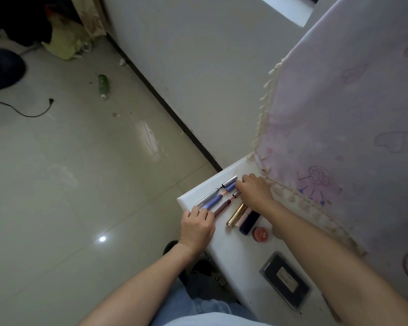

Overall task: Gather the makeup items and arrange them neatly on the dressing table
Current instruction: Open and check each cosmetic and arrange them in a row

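Bracketing three slim pens [218, 197] end to end, both hands seem to be squaring them into a tight parallel row at the dressing table's [234, 252] far corner. The left hand [198, 223], at their 7 o'clock end, curls its fingers over the tips. The right hand [254, 191], at 1 o'clock, curls its fingertips onto the caps. Toward 5 o'clock a gold tube [234, 215], pink tube [242, 218] and navy case [250, 222] lie side by side, probably already sorted. A red pot [260, 234] and black palette [284, 280] sit nearer.
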A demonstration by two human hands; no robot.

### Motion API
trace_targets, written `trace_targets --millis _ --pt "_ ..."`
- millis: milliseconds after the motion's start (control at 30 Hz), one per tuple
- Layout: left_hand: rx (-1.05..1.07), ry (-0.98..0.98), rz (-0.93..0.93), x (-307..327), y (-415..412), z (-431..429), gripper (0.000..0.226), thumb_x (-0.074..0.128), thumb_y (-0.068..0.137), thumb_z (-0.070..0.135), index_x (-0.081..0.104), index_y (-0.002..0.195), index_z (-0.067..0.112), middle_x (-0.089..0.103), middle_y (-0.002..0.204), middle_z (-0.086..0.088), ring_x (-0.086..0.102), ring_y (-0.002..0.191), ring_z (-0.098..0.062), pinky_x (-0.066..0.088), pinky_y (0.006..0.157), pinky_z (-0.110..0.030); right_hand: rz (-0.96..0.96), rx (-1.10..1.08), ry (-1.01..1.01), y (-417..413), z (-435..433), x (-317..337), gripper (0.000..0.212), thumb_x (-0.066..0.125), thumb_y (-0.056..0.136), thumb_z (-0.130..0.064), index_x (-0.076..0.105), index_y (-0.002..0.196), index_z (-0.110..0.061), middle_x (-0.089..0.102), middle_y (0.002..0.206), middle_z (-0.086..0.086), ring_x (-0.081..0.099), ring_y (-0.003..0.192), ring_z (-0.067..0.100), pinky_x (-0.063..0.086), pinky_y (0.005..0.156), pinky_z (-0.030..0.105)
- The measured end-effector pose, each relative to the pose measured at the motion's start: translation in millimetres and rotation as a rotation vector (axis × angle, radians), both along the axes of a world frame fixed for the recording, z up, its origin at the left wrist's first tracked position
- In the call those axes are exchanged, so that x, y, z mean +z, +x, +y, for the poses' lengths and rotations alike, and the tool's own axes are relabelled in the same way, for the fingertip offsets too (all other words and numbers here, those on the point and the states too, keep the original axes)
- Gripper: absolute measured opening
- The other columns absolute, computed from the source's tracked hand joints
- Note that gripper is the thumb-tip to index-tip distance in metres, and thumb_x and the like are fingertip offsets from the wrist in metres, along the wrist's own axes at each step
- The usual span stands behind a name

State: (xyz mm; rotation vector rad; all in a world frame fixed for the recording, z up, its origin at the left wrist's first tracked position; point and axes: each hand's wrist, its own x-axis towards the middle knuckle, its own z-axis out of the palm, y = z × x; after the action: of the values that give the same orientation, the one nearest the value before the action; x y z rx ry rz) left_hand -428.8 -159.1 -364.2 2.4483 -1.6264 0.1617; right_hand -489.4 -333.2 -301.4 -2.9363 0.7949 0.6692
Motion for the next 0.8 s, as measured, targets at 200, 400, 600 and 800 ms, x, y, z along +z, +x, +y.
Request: trace_targets --millis 200,400,600,800 --pt "-0.013 -0.027 0.001 1 1 0 0.011 0.053 0.066 0.019 0.055 0.055 0.019 0.054 0.055 0.001 0.049 0.05 -0.019 0.029 0.05 -0.026 -0.005 -0.003 -0.004 -1 0 1 0.029 0.04 0.085 -0.001 0.051 0.111 -0.01 0.052 0.115 0.012 0.044 0.109 0.028 0.035 0.088 0.035" --pt "-0.016 -0.077 0.041 8 3 2 0.016 0.049 0.071 0.023 0.057 0.057 0.018 0.055 0.057 0.001 0.05 0.052 -0.02 0.02 0.056 -0.027 -0.03 -0.041 -0.004 -5 0 5 0.036 0.041 0.086 -0.002 0.048 0.12 -0.013 0.052 0.119 0.011 0.044 0.112 0.028 0.035 0.09 0.035" --pt "-0.043 -0.246 0.144 18 18 11 0.013 0.049 0.073 0.025 0.059 0.068 0.018 0.059 0.064 0.001 0.037 0.068 -0.016 0.023 0.059 -0.027 -0.268 -0.384 0.091 -29 -14 29 0.032 0.051 0.089 -0.017 0.056 0.12 -0.013 0.055 0.125 0.009 0.05 0.112 0.025 0.041 0.089 0.033" --pt "0.093 -0.072 0.317 22 46 26 0.038 0.041 0.073 0.043 0.048 0.103 0.02 0.069 0.096 -0.005 0.046 0.095 -0.017 0.05 0.068 -0.027 -0.274 -0.617 0.256 -48 -9 32 0.041 0.059 0.084 -0.024 0.055 0.123 -0.01 0.057 0.128 0.011 0.05 0.119 0.028 0.043 0.096 0.034"
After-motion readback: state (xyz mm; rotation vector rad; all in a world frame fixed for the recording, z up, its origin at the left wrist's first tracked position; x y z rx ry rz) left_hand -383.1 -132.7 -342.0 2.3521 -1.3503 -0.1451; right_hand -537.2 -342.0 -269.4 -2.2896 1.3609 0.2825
